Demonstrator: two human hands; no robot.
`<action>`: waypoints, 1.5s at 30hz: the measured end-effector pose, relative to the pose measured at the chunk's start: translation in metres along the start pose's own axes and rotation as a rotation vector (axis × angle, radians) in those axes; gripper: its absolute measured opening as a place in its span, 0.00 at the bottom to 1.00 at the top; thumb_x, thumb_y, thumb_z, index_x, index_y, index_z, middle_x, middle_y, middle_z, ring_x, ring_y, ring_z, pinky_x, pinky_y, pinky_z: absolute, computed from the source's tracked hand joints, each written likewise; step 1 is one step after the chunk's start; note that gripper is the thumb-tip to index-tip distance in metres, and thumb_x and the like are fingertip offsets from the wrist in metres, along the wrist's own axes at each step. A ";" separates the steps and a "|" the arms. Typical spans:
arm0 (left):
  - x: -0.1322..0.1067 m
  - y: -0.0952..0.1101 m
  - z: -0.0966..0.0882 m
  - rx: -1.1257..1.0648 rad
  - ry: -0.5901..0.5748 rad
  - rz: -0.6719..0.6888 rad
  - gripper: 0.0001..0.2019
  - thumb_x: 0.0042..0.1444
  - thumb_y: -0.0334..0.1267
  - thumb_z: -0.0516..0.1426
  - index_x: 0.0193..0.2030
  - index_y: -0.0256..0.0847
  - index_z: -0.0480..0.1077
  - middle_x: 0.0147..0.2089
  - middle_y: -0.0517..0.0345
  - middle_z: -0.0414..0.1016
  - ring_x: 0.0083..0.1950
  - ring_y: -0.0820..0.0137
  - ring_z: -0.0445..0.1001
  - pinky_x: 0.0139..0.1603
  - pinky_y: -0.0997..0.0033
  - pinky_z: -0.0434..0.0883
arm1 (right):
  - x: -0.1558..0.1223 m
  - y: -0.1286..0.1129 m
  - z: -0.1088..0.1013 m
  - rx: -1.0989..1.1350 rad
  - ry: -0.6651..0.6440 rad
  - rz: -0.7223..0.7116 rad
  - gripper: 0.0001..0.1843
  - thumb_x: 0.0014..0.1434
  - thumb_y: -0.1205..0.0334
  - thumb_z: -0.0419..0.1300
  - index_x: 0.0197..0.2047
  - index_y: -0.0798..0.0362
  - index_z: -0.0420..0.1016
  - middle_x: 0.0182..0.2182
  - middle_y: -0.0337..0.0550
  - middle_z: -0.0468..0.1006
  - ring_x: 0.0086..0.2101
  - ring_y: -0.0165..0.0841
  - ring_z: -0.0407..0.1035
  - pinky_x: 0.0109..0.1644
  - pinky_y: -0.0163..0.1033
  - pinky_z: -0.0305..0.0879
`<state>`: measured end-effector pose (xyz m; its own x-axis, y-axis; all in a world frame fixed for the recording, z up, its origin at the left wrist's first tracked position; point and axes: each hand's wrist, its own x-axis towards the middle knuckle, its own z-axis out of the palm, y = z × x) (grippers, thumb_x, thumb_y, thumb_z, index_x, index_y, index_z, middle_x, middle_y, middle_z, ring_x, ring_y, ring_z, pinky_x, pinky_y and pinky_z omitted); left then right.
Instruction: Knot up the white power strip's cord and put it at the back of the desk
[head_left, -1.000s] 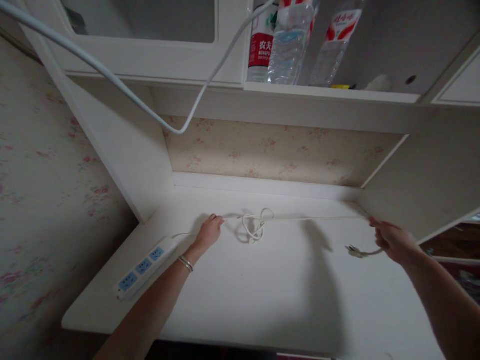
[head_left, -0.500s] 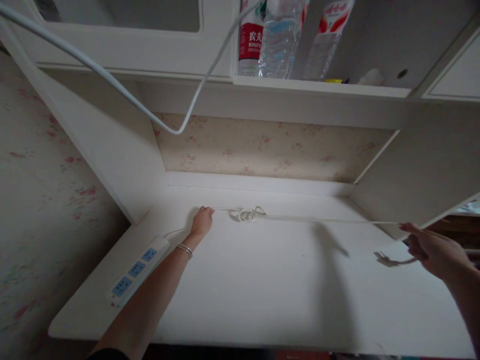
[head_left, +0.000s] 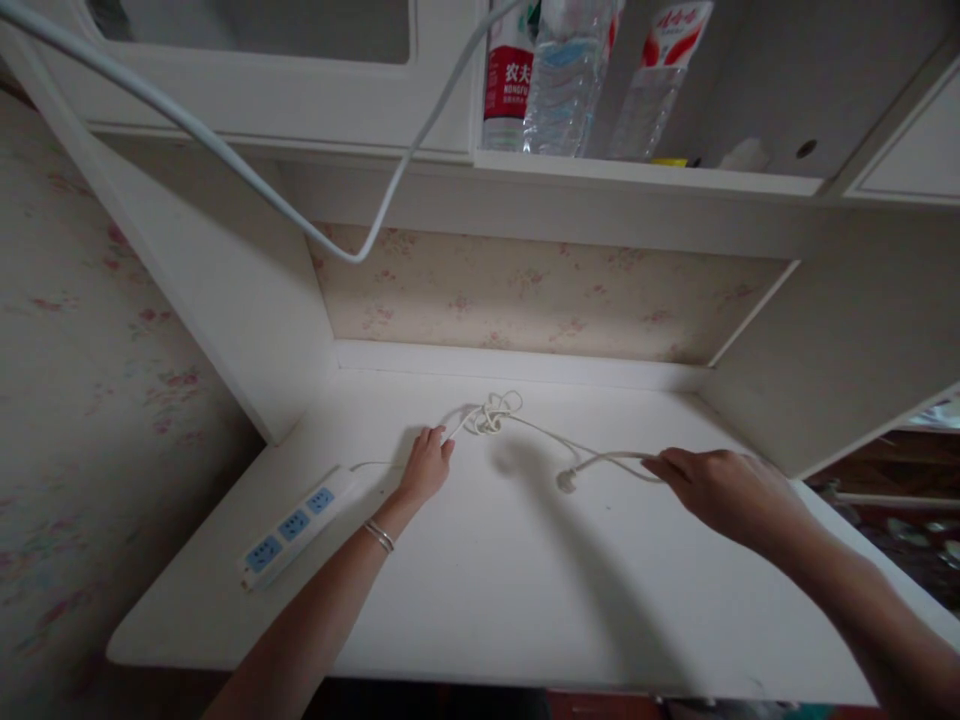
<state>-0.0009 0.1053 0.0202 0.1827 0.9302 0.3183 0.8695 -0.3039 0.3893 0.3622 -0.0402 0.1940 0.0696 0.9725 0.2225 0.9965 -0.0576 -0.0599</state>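
Observation:
A white power strip with blue socket faces lies at the left of the white desk. Its thin white cord runs past my left hand, whose fingers are closed on it. Between my hands the cord forms a tangled knot of loops near the back of the desk. My right hand pinches the cord on the right, above the desk. From those fingers the plug hangs at the cord's end, pointing left toward the knot.
Overhead, a shelf holds a red-labelled bottle and clear plastic bottles. A thick white cable droops across the upper left, close to the camera. Side panels enclose the desk, with its front edge below.
My right hand has moved left, bringing the plug over the desk. The cord, taut before, is slack now. My left hand has shifted slightly right and toward me.

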 end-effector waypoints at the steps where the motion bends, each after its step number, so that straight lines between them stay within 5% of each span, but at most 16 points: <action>1: -0.008 -0.003 -0.004 0.011 0.012 0.004 0.15 0.63 0.40 0.50 0.54 0.36 0.65 0.50 0.46 0.70 0.53 0.63 0.68 0.54 0.63 0.63 | 0.000 -0.008 0.001 -0.074 -0.001 -0.004 0.19 0.56 0.43 0.56 0.27 0.48 0.75 0.18 0.45 0.73 0.22 0.37 0.68 0.28 0.39 0.55; 4: -0.028 -0.022 -0.020 0.058 0.042 -0.012 0.15 0.62 0.40 0.52 0.53 0.36 0.66 0.51 0.43 0.69 0.55 0.58 0.65 0.55 0.58 0.61 | 0.000 -0.028 0.006 0.085 -0.112 -0.028 0.24 0.60 0.42 0.49 0.24 0.49 0.71 0.17 0.41 0.69 0.21 0.34 0.63 0.27 0.37 0.52; 10: -0.056 -0.054 -0.036 0.182 0.008 0.036 0.12 0.64 0.37 0.48 0.40 0.37 0.71 0.42 0.45 0.71 0.48 0.58 0.67 0.52 0.56 0.61 | 0.001 -0.076 0.028 0.827 -0.312 0.061 0.25 0.62 0.39 0.47 0.24 0.50 0.61 0.16 0.32 0.59 0.18 0.27 0.53 0.22 0.33 0.50; 14: -0.065 -0.043 -0.026 0.118 0.001 0.071 0.12 0.64 0.33 0.47 0.38 0.39 0.71 0.40 0.48 0.72 0.46 0.60 0.67 0.50 0.58 0.62 | 0.003 -0.115 0.046 1.042 -0.208 -0.017 0.24 0.62 0.42 0.49 0.25 0.51 0.60 0.18 0.32 0.60 0.21 0.26 0.53 0.25 0.33 0.52; 18: -0.069 -0.019 -0.010 0.016 -0.016 0.121 0.10 0.63 0.33 0.49 0.36 0.39 0.71 0.38 0.50 0.72 0.45 0.62 0.67 0.50 0.59 0.63 | 0.002 -0.156 0.059 1.074 -0.072 -0.112 0.20 0.63 0.45 0.51 0.29 0.52 0.65 0.23 0.34 0.63 0.26 0.28 0.58 0.31 0.33 0.55; 27: -0.075 -0.005 0.003 -0.304 0.000 0.114 0.13 0.65 0.34 0.46 0.43 0.40 0.71 0.41 0.52 0.75 0.44 0.67 0.73 0.47 0.65 0.70 | -0.002 -0.228 0.109 0.971 -0.187 -0.360 0.18 0.67 0.51 0.46 0.38 0.51 0.72 0.30 0.40 0.75 0.31 0.32 0.67 0.38 0.35 0.60; 34: -0.082 -0.012 -0.012 -0.899 0.116 -0.363 0.22 0.66 0.50 0.39 0.51 0.39 0.66 0.38 0.53 0.78 0.40 0.67 0.77 0.43 0.65 0.73 | -0.013 -0.246 0.146 0.903 -0.275 -0.422 0.15 0.67 0.57 0.47 0.42 0.48 0.73 0.37 0.41 0.78 0.36 0.34 0.71 0.42 0.35 0.61; 39: -0.083 -0.008 -0.018 -0.876 0.065 -0.332 0.20 0.61 0.49 0.50 0.54 0.40 0.65 0.36 0.54 0.78 0.40 0.66 0.77 0.44 0.66 0.72 | -0.016 -0.250 0.161 0.870 -0.335 -0.407 0.11 0.64 0.58 0.51 0.38 0.50 0.74 0.32 0.39 0.78 0.31 0.32 0.69 0.37 0.33 0.60; 45: -0.084 -0.016 -0.013 -0.757 0.095 -0.257 0.17 0.63 0.43 0.48 0.56 0.40 0.61 0.36 0.55 0.78 0.38 0.68 0.77 0.42 0.66 0.72 | -0.017 -0.243 0.168 0.975 -0.312 -0.344 0.16 0.66 0.58 0.48 0.36 0.51 0.76 0.33 0.39 0.78 0.34 0.32 0.70 0.39 0.34 0.60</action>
<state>-0.0364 0.0291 -0.0018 -0.0502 0.9790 0.1975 0.3256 -0.1709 0.9299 0.1114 -0.0047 0.0409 -0.3592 0.9247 0.1262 0.4852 0.3005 -0.8211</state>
